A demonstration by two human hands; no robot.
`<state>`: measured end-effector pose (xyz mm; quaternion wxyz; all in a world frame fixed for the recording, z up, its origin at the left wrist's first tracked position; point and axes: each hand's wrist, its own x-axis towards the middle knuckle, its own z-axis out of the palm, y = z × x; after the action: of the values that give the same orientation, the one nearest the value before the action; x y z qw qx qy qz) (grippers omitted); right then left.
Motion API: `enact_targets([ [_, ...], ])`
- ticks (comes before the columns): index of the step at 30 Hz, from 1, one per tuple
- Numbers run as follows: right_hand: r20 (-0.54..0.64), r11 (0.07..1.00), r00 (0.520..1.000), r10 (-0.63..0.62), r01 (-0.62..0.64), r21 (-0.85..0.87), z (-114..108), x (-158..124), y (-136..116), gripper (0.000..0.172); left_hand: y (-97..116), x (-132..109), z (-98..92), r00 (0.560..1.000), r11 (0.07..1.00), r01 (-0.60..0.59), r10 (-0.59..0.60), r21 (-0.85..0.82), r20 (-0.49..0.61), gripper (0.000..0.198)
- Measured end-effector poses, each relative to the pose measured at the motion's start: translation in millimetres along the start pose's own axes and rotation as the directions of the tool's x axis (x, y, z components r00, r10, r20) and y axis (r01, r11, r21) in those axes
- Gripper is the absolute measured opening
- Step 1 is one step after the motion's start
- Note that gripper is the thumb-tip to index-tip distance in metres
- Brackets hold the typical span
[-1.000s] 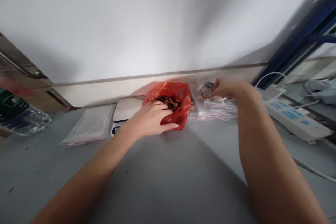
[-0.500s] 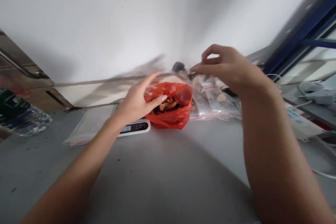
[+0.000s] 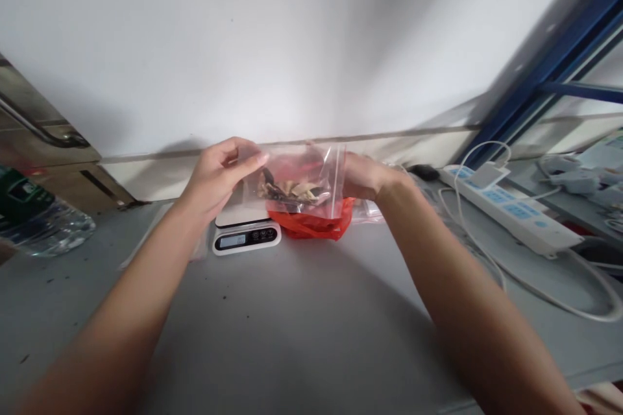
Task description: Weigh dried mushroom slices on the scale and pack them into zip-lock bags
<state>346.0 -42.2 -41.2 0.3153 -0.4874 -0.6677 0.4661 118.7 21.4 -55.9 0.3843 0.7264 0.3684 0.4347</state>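
Note:
A clear zip-lock bag (image 3: 292, 175) with dried, pale and dark pieces (image 3: 292, 191) inside is held sideways in the air, its zip strip toward the right. My left hand (image 3: 219, 175) is closed, pinching the bag's left end between thumb and fingers. At the zip end, my right hand (image 3: 365, 175) is closed on the bag, its fingertips mostly hidden behind the plastic. Below and behind the bag sits a red plastic bag (image 3: 316, 227), its opening now covered. The white digital scale (image 3: 247, 240) stands to its left with its display lit.
Flat clear bags (image 3: 197, 249) lie left of the scale, partly behind my left arm. A water bottle (image 3: 43, 214) lies at the far left. On the right are a white power strip (image 3: 516, 207), looping cables and a blue frame (image 3: 530, 91). A wall rises behind the table.
My right hand has moved left and down from over the filled bags. My left hand has shifted left from above the red bag and gripped the zip-lock bag, now between both hands.

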Motion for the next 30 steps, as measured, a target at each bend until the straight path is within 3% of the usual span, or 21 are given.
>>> enact_targets([
  [2, 0.089, 0.984, 0.995, 0.05, -0.064, 0.165, -7, -1, 4, 0.074, -1, 1, -3.9, 0.999, 0.999, 0.036, -0.036, 0.012, -0.001, 0.027],
  [4, 0.155, 0.96, 0.982, 0.104, -0.14, 0.242, -16, -2, 9, 0.076, -2, 2, -6.9, 0.999, 0.998, 0.047, -0.046, 0.033, -0.014, 0.025],
  [6, 0.161, 0.969, 0.978, 0.131, -0.161, 0.187, -23, -3, 13, 0.064, -4, 4, -8.5, 0.998, 0.997, 0.045, -0.042, 0.061, -0.04, 0.024],
  [10, 0.151, 0.994, 0.986, 0.072, -0.084, 0.071, -28, -4, 16, 0.035, -11, 4, -10.6, 0.997, 0.99, 0.033, -0.024, 0.134, -0.073, 0.024],
  [13, 0.178, 0.998, 0.983, 0.049, -0.055, 0.027, -26, 0, 17, 0.024, -17, 4, -14.5, 0.996, 0.973, 0.039, -0.02, 0.227, -0.084, 0.028],
  [16, 0.187, 1.0, 0.982, 0.02, -0.018, -0.015, -19, 6, 18, 0.023, -17, 3, -18.0, 0.994, 0.91, -0.056, 0.09, 0.411, -0.062, 0.047],
  [18, 0.196, 0.999, 0.981, 0.001, 0.007, -0.041, -12, 11, 19, 0.027, -11, 0, -16.9, 0.986, 0.853, -0.16, 0.161, 0.497, 0.04, 0.043],
  [20, 0.207, 0.998, 0.978, -0.025, 0.036, -0.052, -4, 16, 20, 0.03, -2, -4, -12.3, 0.964, 0.847, -0.212, 0.099, 0.487, 0.247, 0.034],
  [22, 0.199, 0.997, 0.978, -0.054, 0.064, -0.04, 4, 19, 20, 0.03, 7, -8, -6.0, 0.866, 0.874, -0.203, -0.05, 0.441, 0.498, 0.041],
  [23, 0.187, 0.997, 0.98, -0.07, 0.076, -0.029, 8, 21, 21, 0.029, 11, -10, -3.2, 0.835, 0.878, -0.211, -0.066, 0.43, 0.546, 0.045],
  [26, 0.131, 0.995, 0.986, -0.103, 0.1, 0.026, 18, 24, 24, 0.025, 16, -12, -0.5, 0.831, 0.882, -0.221, -0.053, 0.415, 0.554, 0.044],
  [30, 0.138, 0.987, 0.98, -0.142, 0.129, 0.095, 23, 28, 28, 0.036, 14, -11, -9.1, 0.805, 0.912, -0.155, -0.106, 0.38, 0.584, 0.038],
])
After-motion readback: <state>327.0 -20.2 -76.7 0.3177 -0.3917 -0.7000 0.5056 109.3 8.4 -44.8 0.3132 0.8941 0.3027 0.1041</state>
